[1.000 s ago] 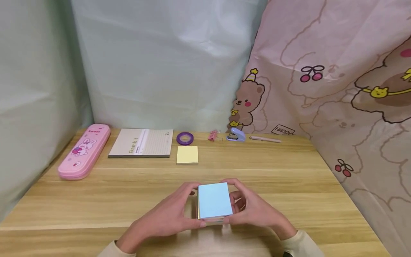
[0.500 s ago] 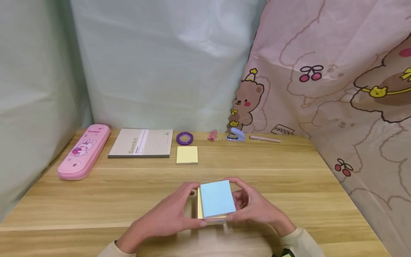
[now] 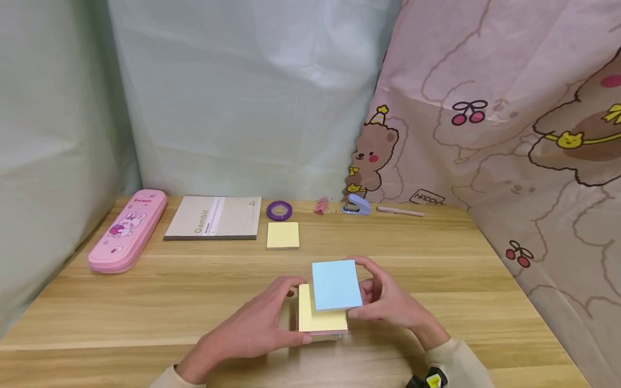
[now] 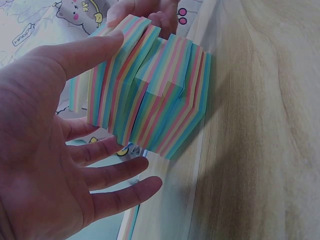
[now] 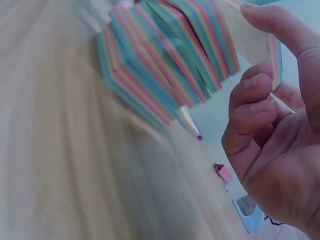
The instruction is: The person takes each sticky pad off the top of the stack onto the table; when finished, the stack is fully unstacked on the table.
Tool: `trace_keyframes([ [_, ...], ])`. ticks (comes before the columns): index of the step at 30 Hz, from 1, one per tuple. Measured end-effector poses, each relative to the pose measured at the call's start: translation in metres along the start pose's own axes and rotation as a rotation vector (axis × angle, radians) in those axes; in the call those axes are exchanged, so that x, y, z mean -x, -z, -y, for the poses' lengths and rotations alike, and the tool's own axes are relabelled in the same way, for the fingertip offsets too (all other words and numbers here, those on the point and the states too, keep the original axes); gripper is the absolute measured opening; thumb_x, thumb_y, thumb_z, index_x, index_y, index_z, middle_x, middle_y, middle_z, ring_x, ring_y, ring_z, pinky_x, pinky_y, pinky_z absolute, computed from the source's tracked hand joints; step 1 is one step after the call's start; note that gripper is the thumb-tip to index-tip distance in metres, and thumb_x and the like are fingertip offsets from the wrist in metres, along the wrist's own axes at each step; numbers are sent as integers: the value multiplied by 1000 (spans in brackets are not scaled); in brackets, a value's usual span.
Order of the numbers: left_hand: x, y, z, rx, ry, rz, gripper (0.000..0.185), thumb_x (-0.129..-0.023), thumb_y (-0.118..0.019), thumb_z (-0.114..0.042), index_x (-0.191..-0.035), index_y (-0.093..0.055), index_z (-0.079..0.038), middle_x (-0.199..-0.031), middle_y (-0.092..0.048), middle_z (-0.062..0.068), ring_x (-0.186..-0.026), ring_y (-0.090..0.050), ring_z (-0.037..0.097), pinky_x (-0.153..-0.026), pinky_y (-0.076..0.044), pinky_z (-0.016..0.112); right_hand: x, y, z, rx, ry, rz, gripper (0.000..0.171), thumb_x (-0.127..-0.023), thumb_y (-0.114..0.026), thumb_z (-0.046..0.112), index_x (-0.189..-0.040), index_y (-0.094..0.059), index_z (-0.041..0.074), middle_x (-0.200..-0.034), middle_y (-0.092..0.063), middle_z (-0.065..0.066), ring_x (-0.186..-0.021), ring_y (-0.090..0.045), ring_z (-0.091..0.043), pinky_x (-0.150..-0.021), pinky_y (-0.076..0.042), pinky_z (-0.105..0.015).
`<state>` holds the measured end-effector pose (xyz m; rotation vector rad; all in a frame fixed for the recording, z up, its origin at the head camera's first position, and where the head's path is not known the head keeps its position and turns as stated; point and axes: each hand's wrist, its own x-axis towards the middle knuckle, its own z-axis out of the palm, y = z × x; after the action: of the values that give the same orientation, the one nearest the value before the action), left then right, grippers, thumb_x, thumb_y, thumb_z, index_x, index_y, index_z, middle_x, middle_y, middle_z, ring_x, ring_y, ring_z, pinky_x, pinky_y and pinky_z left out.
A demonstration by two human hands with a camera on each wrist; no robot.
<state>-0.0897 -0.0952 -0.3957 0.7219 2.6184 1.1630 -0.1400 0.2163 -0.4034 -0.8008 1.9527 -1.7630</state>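
Note:
A tall stack of sticky note pads (image 3: 321, 322), yellow on top, stands on the table in front of me. Its striped, slightly staggered sides (image 4: 155, 95) show in the left wrist view. My left hand (image 3: 257, 326) holds the stack between thumb and forefinger at its left side; the other fingers are spread. My right hand (image 3: 395, 302) pinches a blue-topped sticky note pad (image 3: 337, 285) between thumb and forefinger, above and a little right of the stack. In the right wrist view, that pad's pale underside (image 5: 250, 37) shows, and the remaining right fingers are curled below it.
Along the back lie a pink pencil case (image 3: 128, 231), a notebook (image 3: 213, 217), a purple tape roll (image 3: 279, 210), pink binder clips (image 3: 321, 206), a blue stapler (image 3: 357, 205) and a pink pen (image 3: 400, 211). A single yellow sticky note pad (image 3: 283, 235) lies before the tape.
My right hand has lifted the blue-topped pad off the stack, up and to the right, uncovering the yellow top beneath. The left hand has stayed in place on the stack.

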Motion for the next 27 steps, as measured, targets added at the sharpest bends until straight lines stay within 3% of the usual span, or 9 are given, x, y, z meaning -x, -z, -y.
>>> trace_keyframes([
  [13, 1, 0, -1, 12, 20, 7, 92, -83, -84, -59, -153, -44, -17, -144, -52, -9, -128, -57, 16, -108, -52, 52, -19, 19, 0, 46, -4, -77, 87, -86, -83, 1, -158, -34, 5, -64, -55, 5, -52, -43, -3, -45, -35, -19],
  [27, 0, 1, -1, 12, 15, 11, 90, -82, -85, -57, -154, -43, -22, -145, -52, -10, -130, -57, 16, -108, -52, 53, -39, 35, -15, 27, -132, -137, 99, -87, -82, 4, -165, -21, 9, -59, -49, 9, -47, -37, -4, -45, -31, -19],
])
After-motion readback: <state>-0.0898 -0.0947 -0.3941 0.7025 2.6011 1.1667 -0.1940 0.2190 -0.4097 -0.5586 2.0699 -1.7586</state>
